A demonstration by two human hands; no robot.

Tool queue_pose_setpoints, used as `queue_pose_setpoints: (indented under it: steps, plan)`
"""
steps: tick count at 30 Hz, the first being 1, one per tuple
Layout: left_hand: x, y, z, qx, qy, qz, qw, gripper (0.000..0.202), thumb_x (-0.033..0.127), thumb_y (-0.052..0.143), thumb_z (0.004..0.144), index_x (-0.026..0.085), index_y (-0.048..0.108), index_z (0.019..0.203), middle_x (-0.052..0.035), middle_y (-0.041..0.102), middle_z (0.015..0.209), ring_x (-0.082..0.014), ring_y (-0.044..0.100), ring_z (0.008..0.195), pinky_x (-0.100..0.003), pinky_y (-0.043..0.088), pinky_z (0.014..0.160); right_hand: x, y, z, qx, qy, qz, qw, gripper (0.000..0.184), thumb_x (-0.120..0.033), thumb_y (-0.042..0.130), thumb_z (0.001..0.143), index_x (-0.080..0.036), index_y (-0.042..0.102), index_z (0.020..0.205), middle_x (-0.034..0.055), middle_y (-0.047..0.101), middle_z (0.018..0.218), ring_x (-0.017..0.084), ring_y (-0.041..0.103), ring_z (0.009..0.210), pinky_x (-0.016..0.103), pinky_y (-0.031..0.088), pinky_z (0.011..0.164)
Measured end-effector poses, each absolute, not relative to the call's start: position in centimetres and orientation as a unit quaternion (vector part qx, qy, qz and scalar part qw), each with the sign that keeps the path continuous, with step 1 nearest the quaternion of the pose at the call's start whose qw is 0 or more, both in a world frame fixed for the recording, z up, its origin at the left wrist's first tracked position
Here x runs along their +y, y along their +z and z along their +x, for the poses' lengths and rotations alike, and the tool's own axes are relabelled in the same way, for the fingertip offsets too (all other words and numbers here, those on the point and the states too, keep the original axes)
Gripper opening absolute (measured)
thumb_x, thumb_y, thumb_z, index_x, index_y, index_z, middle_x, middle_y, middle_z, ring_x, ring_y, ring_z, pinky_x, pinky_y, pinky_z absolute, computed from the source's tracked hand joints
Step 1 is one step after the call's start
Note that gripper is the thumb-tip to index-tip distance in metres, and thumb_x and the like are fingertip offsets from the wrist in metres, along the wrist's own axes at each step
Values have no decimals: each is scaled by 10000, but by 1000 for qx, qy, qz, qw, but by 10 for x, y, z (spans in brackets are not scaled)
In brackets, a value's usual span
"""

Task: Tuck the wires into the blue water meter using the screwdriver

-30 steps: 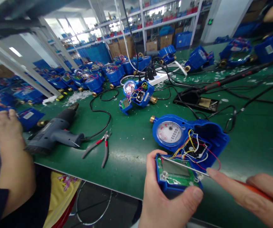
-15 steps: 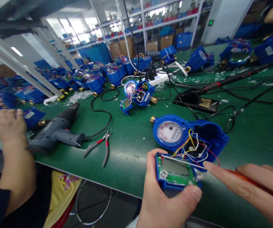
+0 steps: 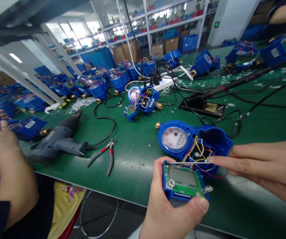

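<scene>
1. The blue meter housing [image 3: 217,141] is showing glossy, smooth plastic.
2. The dial window [image 3: 174,139] is gleaming like clear glass or plastic.
3. The brass fitting [image 3: 157,125] is shining metallic.
4. The green mat [image 3: 133,156] is looking smooth and slightly sheeny.

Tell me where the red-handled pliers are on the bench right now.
In the head view, the pliers lie on the green bench left of centre, just right of the grey heat gun and left of the left hand.
</scene>
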State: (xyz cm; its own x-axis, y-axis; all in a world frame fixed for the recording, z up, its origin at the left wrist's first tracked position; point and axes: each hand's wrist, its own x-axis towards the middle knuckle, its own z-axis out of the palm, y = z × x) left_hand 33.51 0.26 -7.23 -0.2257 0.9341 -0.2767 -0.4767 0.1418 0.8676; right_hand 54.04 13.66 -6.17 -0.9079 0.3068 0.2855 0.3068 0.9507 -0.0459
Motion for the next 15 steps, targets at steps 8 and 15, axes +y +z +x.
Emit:
queue_pose_setpoints:
  steps: [8,15]
  plan:
    - [3,-73,332,475,606,242,591,584,115,770,604,210,427,1067,29,647,869,-92,587,734,-192,469,690,142,-61,542,-978,-14,-146,148,455,-250,313,973,-432,411,1378,-26,644,994,130,657,763,224,532,533]
    - [3,-75,329,526,596,274,541,579,211,786,630,219,432,1088,13,635,901,-151,622,835,-237,489,756,116,-65,546,-967,-96,-212,101,642,-252,384,834,-428,305,1447,3,649,1018,221,663,817,325,580,557]
